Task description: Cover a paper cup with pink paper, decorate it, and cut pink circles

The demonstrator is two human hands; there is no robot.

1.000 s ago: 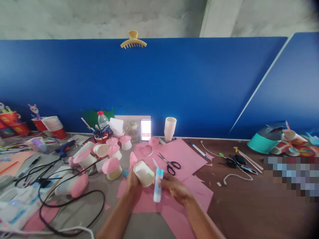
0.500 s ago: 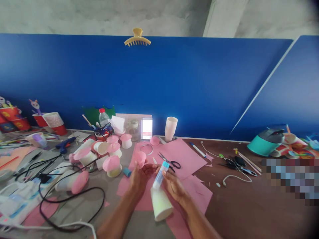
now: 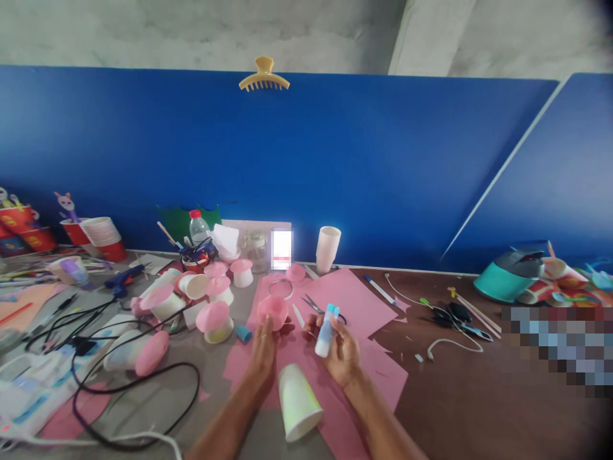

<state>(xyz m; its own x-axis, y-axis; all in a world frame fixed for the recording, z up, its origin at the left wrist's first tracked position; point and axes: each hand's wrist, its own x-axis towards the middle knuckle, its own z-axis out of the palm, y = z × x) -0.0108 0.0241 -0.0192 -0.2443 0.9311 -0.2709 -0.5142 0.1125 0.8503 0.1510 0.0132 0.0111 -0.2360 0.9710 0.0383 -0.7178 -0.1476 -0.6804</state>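
Observation:
My left hand (image 3: 266,345) is closed on a round pink paper piece (image 3: 272,311), curved like a shallow dish. In my right hand (image 3: 343,350) is a glue stick (image 3: 326,331) with a light blue end up and a whitish end pointing down. A pale paper cup (image 3: 299,402) lies on its side between my forearms, on pink paper (image 3: 378,377). Beyond my right hand lie scissors (image 3: 313,303), their handles partly hidden. A blue cap (image 3: 243,333) rests left of my left hand.
Several cups with pink paper brims (image 3: 213,319) stand at the left, near black cables (image 3: 138,367) and a glue gun (image 3: 124,276). A stack of cups (image 3: 328,249) stands by the blue partition (image 3: 306,160). A marker (image 3: 380,290) and white cable (image 3: 460,345) lie right.
My hands have moved apart. The glue stick has shifted right and away from the cup, and the pink piece now faces me more. The cup has rolled slightly left.

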